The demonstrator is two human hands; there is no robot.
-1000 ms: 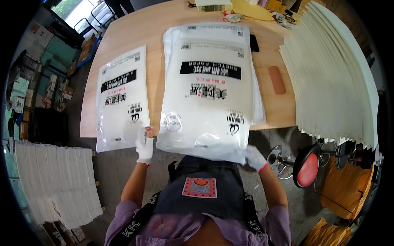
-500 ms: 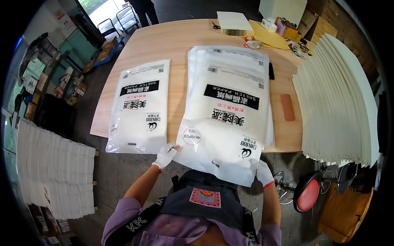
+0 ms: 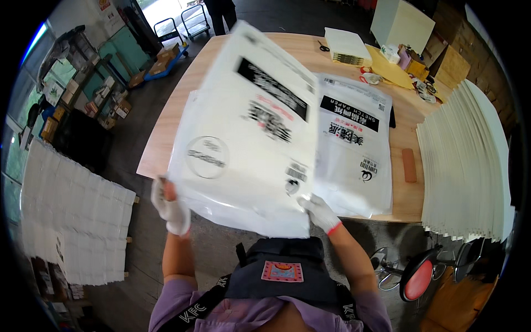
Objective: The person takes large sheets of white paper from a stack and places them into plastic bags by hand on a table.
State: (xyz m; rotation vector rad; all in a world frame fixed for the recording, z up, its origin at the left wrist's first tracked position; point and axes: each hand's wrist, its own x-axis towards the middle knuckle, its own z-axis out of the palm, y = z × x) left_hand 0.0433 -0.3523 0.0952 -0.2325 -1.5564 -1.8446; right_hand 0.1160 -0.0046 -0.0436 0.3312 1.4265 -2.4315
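A large white pack of paper (image 3: 243, 160) in clear plastic, with black and red print, is held up at a slant over the left part of the table. My left hand (image 3: 171, 207), in a white glove with bare fingertips, is closed at its left edge, slightly blurred. Gloved too, my right hand (image 3: 319, 213) grips the pack's near right corner. Beneath the raised pack, the edge of another plastic-wrapped pack (image 3: 189, 105) shows; most of it is hidden. To the right lies a stack of similar packs (image 3: 357, 160).
On the table's right side are a reddish-brown block (image 3: 409, 165) and a tall bank of white sheets (image 3: 459, 166). Scissors (image 3: 323, 47) and a white stack (image 3: 348, 44) lie at the far edge. Stools (image 3: 416, 279) stand at right, piled paper (image 3: 77, 210) at left.
The top pack has been lifted off the right stack and carried left over the other pack, its far end raised. Both hands have moved left with it. The view has shifted slightly.
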